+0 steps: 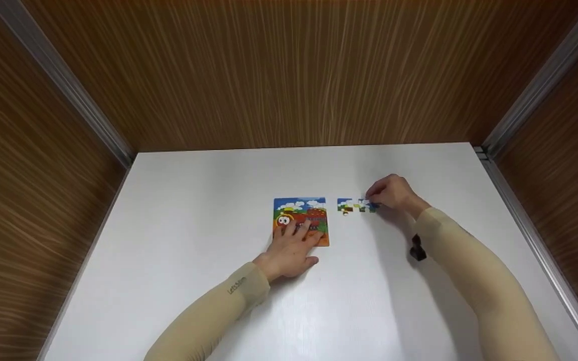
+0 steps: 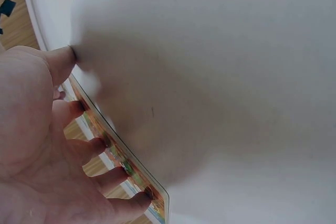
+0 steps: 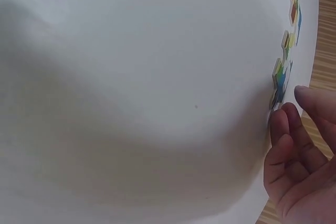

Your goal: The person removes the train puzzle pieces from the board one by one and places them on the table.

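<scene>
My left hand (image 1: 290, 250) rests with spread fingers on a colourful picture puzzle (image 1: 299, 203), which shows a red cartoon figure with big eyes under a blue sky. In the left wrist view the fingertips press on the puzzle's surface, while the thumb lies beyond its edge on the table. To the right, my right hand (image 1: 394, 193) pinches the edge of a blue and green puzzle piece (image 3: 281, 80) with curled fingers. That piece lies in a short row beside other puzzle pieces (image 1: 345, 204). The fingers partly hide its end.
A white table (image 1: 193, 210) carries everything, with brown wood-grain panels (image 1: 289, 75) behind and at both sides. Metal rails (image 1: 525, 85) run along the panel corners. A small black object (image 1: 417, 249) shows beside the right sleeve.
</scene>
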Demonstrator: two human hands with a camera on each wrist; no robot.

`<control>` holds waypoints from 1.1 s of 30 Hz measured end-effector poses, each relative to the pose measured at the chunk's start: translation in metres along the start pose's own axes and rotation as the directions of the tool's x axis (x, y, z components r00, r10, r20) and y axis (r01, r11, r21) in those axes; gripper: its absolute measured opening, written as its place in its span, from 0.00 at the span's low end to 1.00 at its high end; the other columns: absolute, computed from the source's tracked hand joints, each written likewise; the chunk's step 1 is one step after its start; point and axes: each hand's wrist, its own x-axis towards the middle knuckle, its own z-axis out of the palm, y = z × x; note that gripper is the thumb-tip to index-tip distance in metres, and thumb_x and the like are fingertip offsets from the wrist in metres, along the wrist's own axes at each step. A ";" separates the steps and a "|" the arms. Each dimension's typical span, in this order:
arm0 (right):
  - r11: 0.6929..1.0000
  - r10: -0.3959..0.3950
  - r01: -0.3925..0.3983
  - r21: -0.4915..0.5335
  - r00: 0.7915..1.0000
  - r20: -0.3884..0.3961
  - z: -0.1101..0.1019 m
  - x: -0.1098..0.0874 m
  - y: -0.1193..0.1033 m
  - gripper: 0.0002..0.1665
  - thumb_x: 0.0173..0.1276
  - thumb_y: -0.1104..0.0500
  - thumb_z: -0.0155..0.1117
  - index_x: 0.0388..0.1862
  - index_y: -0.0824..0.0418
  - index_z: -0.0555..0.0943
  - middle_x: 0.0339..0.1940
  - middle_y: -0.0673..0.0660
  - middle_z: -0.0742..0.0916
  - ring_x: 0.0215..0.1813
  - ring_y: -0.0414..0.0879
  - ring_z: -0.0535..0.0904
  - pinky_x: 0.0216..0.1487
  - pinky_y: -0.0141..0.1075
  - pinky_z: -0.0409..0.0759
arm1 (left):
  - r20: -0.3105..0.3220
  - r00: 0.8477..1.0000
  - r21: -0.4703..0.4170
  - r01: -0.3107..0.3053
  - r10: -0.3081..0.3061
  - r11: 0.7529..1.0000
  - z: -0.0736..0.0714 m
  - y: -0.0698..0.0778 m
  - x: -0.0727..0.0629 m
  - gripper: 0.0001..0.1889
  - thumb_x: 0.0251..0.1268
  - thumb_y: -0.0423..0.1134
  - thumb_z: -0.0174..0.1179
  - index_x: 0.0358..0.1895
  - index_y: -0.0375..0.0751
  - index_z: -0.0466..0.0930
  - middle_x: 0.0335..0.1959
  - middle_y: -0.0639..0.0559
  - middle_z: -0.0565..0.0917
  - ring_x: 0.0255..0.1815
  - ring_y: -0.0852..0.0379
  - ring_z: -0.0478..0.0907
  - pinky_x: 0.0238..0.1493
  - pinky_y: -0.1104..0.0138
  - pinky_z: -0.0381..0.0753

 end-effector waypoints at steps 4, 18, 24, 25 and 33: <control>1.000 -0.005 0.005 0.000 1.000 -0.009 0.000 0.000 -0.005 0.12 0.78 0.59 0.74 0.54 0.62 0.95 0.57 0.64 0.94 0.53 0.52 0.84 0.48 0.33 0.81 | 0.000 1.000 -0.007 0.001 -0.001 1.000 0.002 -0.001 0.002 0.38 0.89 0.63 0.53 0.93 0.63 0.55 0.97 0.46 0.49 0.97 0.32 0.47 0.90 0.28 0.54; 0.990 -0.137 0.137 -0.025 0.991 0.001 0.005 0.002 -0.037 0.14 0.77 0.60 0.75 0.57 0.64 0.94 0.56 0.65 0.95 0.49 0.51 0.88 0.44 0.31 0.80 | -0.007 1.000 -0.004 0.002 -0.002 1.000 0.002 0.000 0.004 0.38 0.89 0.63 0.53 0.93 0.64 0.56 0.97 0.46 0.50 0.96 0.31 0.48 0.90 0.27 0.55; 0.989 -0.151 0.150 0.012 0.988 0.035 0.013 0.004 -0.054 0.17 0.76 0.60 0.76 0.61 0.63 0.92 0.57 0.64 0.94 0.52 0.53 0.89 0.46 0.33 0.86 | -0.007 1.000 -0.015 0.005 -0.005 1.000 0.002 0.000 0.005 0.37 0.89 0.64 0.52 0.93 0.64 0.56 0.97 0.46 0.50 0.97 0.31 0.48 0.90 0.28 0.53; 0.989 -0.148 0.148 0.015 0.988 0.043 0.014 0.005 -0.056 0.18 0.76 0.60 0.77 0.62 0.63 0.92 0.58 0.64 0.94 0.54 0.54 0.89 0.48 0.35 0.87 | -0.007 1.000 -0.017 0.006 -0.006 1.000 0.002 0.000 0.005 0.37 0.89 0.64 0.52 0.93 0.64 0.56 0.97 0.46 0.50 0.97 0.31 0.47 0.91 0.28 0.53; 0.983 -0.184 0.183 0.016 0.980 0.076 0.024 0.007 -0.073 0.21 0.76 0.59 0.78 0.64 0.63 0.91 0.60 0.64 0.93 0.58 0.58 0.90 0.61 0.49 0.91 | -0.002 1.000 -0.014 0.011 -0.011 1.000 0.002 0.001 0.007 0.38 0.88 0.64 0.53 0.93 0.65 0.56 0.97 0.48 0.50 0.97 0.33 0.48 0.91 0.29 0.54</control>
